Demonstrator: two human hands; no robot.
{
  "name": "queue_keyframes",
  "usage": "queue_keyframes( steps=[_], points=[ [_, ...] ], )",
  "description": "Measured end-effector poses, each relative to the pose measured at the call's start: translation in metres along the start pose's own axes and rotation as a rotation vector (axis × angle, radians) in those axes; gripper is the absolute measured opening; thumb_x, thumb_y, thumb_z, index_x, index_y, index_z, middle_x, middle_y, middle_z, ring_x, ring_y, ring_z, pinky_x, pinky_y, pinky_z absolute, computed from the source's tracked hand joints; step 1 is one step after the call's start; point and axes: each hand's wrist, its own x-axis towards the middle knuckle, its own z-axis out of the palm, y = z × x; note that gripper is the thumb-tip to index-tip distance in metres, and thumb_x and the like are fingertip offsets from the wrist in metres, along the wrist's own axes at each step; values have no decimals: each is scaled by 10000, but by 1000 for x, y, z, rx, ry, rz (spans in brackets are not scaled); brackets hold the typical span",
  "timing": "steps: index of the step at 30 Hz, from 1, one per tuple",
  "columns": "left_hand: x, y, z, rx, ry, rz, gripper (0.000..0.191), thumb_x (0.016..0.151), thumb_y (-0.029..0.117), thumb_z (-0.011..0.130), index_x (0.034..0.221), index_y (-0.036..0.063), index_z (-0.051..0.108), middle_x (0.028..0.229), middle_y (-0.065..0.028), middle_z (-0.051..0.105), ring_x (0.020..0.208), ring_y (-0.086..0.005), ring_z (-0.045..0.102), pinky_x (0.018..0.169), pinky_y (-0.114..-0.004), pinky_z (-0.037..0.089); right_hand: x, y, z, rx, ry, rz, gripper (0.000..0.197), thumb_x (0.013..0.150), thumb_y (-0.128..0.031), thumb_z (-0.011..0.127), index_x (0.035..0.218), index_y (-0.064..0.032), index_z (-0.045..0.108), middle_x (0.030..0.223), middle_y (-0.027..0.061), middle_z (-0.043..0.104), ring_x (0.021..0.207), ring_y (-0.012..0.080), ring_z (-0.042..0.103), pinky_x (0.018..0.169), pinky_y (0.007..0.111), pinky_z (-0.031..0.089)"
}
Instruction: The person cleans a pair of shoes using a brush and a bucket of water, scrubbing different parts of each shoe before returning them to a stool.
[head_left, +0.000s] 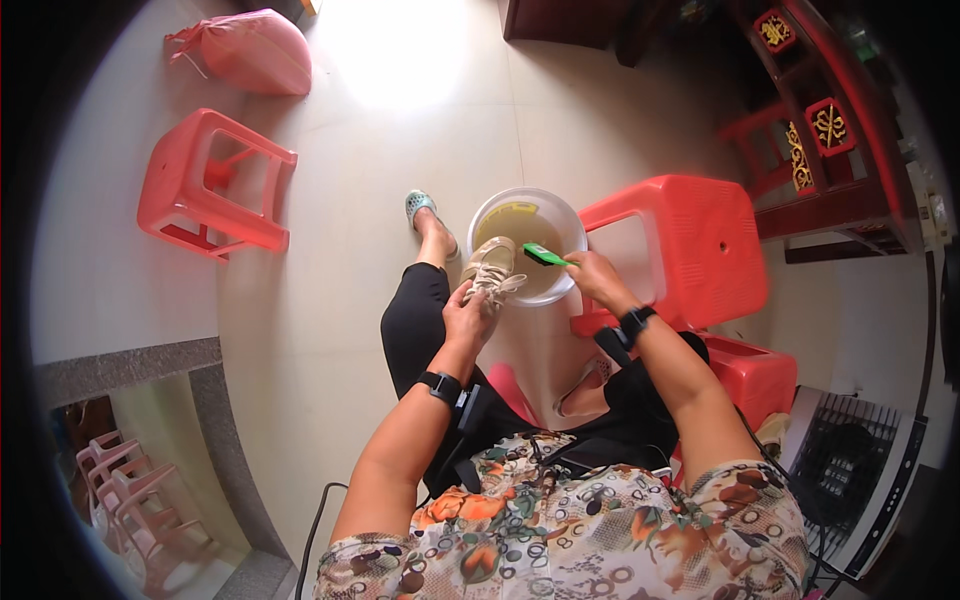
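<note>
My left hand (466, 318) grips a tan lace-up shoe (489, 264) by its heel end, toe pointing away from me. The shoe's front part is over the left side of a white plastic bucket (579, 229) that contains murky brownish water (536, 279). In my right hand (600, 279) is a green-handled scrubbing brush (546, 255). Its dark bristles are above the water, a short way right of the shoe and apart from it. My fingers hide the end of the brush handle and part of the shoe's heel.
Close to the bucket's right side lies a red plastic stool (697, 244) on its side, with another red stool (757, 375) behind it. A third red stool (214, 184) and a pink bag (259, 52) are at the left. A white appliance (847, 465) with a dark grille stands lower right.
</note>
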Motion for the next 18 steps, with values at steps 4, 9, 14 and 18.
queue_keyframes(
  steps=[4, 9, 14, 18],
  points=[
    [14, -11, -15, -57, -64, 57, 449, 853, 0, 603, 1283, -1, 476, 1093, -157, 600, 867, -206, 624, 670, -308, 543, -58, -36, -32, 169, 121, -130, 320, 861, -195, 524, 1158, -123, 620, 982, 218, 641, 963, 353, 605, 848, 441, 468],
    [8, -4, -10, 26, -121, -27, 405, 878, -28, 541, 1275, 28, 482, 1051, -137, 605, 902, -257, 641, 676, -359, 579, -61, -65, 16, 61, 183, -214, 316, 869, -165, 509, 1166, -105, 598, 924, 260, 629, 873, 413, 606, 807, 483, 473],
    [14, -7, -8, 31, -113, -1, 369, 852, -67, 540, 1214, 5, 523, 907, -117, 638, 770, -222, 656, 615, -341, 591, -5, -65, 29, 141, 251, -222, 311, 867, -162, 496, 1140, -59, 604, 962, 264, 624, 934, 411, 597, 837, 472, 466],
    [27, -13, -24, -31, -114, 25, 388, 816, -50, 593, 1198, -14, 536, 987, -150, 633, 785, -207, 649, 599, -304, 560, -28, -44, 17, 120, 131, -288, 338, 858, -139, 472, 1151, -19, 595, 996, 269, 618, 968, 400, 597, 862, 452, 466]
  ],
)
